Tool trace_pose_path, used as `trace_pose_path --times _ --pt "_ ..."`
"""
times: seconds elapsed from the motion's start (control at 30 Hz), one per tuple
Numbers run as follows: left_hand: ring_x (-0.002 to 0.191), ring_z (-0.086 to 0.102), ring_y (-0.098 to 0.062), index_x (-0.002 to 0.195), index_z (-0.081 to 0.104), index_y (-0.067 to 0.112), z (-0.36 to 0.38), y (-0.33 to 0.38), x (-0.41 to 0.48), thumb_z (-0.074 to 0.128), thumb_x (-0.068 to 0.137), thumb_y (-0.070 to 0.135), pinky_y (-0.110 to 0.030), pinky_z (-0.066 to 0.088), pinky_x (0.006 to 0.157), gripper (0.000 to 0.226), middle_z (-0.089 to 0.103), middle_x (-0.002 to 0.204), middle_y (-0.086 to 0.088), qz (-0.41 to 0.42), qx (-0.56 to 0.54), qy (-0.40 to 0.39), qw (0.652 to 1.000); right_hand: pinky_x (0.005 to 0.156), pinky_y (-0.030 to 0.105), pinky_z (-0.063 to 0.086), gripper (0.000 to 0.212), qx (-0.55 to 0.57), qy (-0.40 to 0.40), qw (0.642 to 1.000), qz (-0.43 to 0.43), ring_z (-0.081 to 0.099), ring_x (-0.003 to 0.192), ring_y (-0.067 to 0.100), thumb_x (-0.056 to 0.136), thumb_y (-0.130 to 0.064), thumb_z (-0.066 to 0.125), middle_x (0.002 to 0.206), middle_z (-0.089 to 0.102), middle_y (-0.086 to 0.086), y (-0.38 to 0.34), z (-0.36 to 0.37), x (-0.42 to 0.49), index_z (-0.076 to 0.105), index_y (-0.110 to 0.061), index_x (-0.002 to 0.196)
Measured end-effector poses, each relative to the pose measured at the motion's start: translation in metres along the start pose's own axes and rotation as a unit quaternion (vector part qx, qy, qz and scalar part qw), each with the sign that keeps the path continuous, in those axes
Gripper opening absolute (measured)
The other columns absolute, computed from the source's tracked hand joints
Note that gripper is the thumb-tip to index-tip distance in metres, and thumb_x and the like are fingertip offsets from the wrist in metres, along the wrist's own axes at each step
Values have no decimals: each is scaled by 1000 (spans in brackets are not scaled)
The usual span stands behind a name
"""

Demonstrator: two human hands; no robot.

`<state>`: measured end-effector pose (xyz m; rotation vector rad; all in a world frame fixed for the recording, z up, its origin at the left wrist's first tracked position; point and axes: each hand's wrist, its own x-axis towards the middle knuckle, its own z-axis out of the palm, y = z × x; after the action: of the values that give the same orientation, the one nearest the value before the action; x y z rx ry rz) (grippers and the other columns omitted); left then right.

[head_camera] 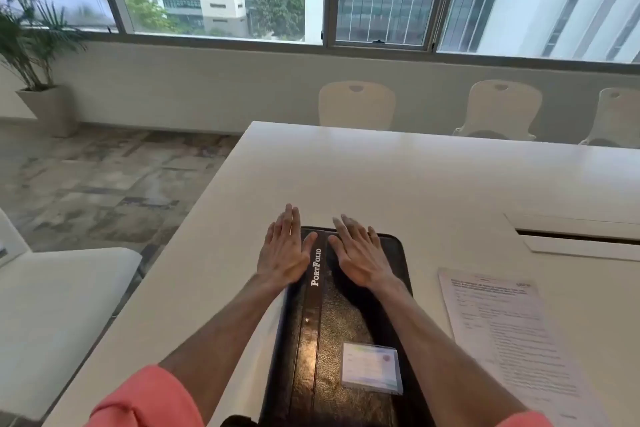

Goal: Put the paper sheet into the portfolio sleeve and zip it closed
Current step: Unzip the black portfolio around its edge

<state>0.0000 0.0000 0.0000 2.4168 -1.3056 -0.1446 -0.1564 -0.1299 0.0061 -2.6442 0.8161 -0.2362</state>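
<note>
Resting spread and flat on the closed portfolio (pixel 346 315), the left hand (pixel 282 253) and right hand (pixel 360 256) hold nothing (paper sheet (pixel 512 340) waits at three o'clock), so every step remains.

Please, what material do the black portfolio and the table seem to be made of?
The black zip portfolio with the white "PortFolio" lettering looks like leather or imitation leather: a grained, slightly glossy cover that reflects light; which of the two cannot be told. The white rectangular table looks like smooth laminate or painted board with a soft sheen, probably.
</note>
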Motion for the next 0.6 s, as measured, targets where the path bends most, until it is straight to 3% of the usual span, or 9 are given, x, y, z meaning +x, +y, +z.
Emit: trace_pose_path --times 0.23,0.33,0.47,0.6 --pt "170 -6 -21 174 0 8 22 -5 -1 24 114 59 -39 0 138 83 -13 183 -5 -44 -50 -29 997 139 45 0 62 -4 -23 997 -71 5 170 10 117 -50 33 184 13 -8 4 26 1 21 -30 174" --pt "170 -4 -22 174 7 7 29 -6 2 24 115 55 -40 2 138 78 -7 184 -6 -65 -71 -28 995 139 43 9 59 2 -8 995 -95 18 168 11 116 -45 42 180 28 -8 2 30 10 32 -29 171" --pt "170 -2 -24 173 14 7 33 -10 12 25 117 48 -40 1 138 70 1 183 -10 -77 -80 -25 994 125 47 37 41 45 42 995 -81 50 147 16 111 -32 57 156 58 -7 -6 25 27 63 -23 151" --pt "170 -4 -22 172 17 7 36 -13 19 24 118 46 -40 -1 138 67 3 183 -11 -84 -84 -22 993 109 52 49 24 65 67 994 -58 63 123 22 108 -19 61 129 72 0 -17 13 56 78 -17 125"
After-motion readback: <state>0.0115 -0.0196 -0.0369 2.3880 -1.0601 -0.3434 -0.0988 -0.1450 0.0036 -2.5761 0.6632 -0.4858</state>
